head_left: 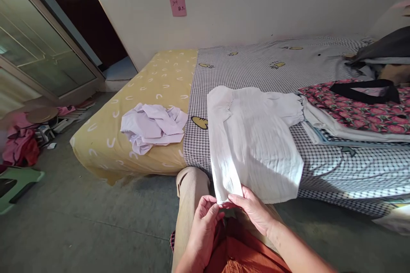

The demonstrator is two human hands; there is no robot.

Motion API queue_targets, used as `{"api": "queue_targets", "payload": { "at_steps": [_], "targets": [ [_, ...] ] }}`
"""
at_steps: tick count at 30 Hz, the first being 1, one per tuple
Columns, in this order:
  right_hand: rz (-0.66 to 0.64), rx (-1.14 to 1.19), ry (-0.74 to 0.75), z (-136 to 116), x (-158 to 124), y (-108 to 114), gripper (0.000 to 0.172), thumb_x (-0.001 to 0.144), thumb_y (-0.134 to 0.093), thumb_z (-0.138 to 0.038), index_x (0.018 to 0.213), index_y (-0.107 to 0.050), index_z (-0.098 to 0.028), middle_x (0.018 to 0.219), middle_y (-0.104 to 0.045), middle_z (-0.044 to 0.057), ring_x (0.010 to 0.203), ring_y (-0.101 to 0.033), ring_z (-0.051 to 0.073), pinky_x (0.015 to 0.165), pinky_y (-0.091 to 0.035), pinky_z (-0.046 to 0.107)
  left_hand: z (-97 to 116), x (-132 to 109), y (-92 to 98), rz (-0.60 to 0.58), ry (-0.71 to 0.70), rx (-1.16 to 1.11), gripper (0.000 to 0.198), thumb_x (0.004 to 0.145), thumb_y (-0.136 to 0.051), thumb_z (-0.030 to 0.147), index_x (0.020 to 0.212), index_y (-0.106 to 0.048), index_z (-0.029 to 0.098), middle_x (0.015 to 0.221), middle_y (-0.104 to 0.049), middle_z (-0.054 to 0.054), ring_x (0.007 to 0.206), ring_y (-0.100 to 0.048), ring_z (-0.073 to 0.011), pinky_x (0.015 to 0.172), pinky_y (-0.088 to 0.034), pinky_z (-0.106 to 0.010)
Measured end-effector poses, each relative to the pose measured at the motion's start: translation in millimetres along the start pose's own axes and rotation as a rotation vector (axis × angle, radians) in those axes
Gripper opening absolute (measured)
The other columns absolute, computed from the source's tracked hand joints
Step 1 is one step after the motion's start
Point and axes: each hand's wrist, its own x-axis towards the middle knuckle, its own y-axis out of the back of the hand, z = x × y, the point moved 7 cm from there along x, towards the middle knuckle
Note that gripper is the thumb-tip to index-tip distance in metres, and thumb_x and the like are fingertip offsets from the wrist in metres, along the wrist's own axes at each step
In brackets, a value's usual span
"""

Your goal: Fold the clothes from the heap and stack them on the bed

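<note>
A white blouse point(256, 136) with gathered short sleeves lies spread on the checked side of the bed, its hem reaching over the edge toward my lap. Its left side is folded inward as a long strip. At the bottom corner of that strip, my left hand point(206, 219) pinches the hem between thumb and fingers. Close beside it, my right hand point(251, 207) grips the same folded hem, thumb on top and fingers underneath. Left of the blouse, a crumpled pale lilac shirt point(153, 126) rests on the yellow bedcover.
Folded clothes, topped by a red floral garment point(358, 106), are stacked at the right. Darker clothes point(387, 51) lie behind them. The bed has a yellow cover point(105, 140) and a checked sheet point(237, 68). A green stool point(21, 183) stands on the floor at left.
</note>
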Motion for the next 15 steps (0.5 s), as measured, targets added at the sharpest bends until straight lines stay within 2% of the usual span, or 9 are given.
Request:
{"api": "queue_targets", "payload": {
  "at_steps": [4,10,15],
  "targets": [
    [-0.002,0.016,-0.021,-2.1,-2.2,-2.0,0.050,0.061,-0.092,-0.051,0.097,-0.072,-0.022,0.083,-0.078,0.005,0.081,-0.073,0.026,0.089,-0.056,0.042,0.3,1.9,-2.1,0.003,-0.033,0.052,0.044,0.066,-0.094,0.041,0.089,-0.061,0.022,0.090,-0.072,-0.001,0.086,-0.067,-0.0158,0.080,-0.049,-0.027],
    [0.021,0.002,-0.004,0.8,-0.9,2.7,0.050,0.060,-0.092,-0.051,0.097,-0.073,-0.022,0.094,-0.080,0.006,0.095,-0.072,0.028,0.097,-0.052,0.043,-1.0,6.6,-9.7,-0.048,-0.084,0.093,0.050,0.064,-0.095,0.046,0.087,-0.057,0.022,0.084,-0.068,0.000,0.083,-0.063,-0.0157,0.078,-0.045,-0.027],
    [-0.016,0.028,0.003,4.9,1.1,4.5,0.050,0.063,-0.091,-0.048,0.101,-0.073,-0.021,0.098,-0.080,0.006,0.102,-0.070,0.029,0.103,-0.048,0.046,-4.5,11.2,-3.1,-0.006,-0.160,0.212,0.054,0.067,-0.090,0.056,0.074,-0.048,0.022,0.069,-0.050,0.006,0.064,-0.040,-0.0096,0.063,-0.035,-0.024]
  ]
}}
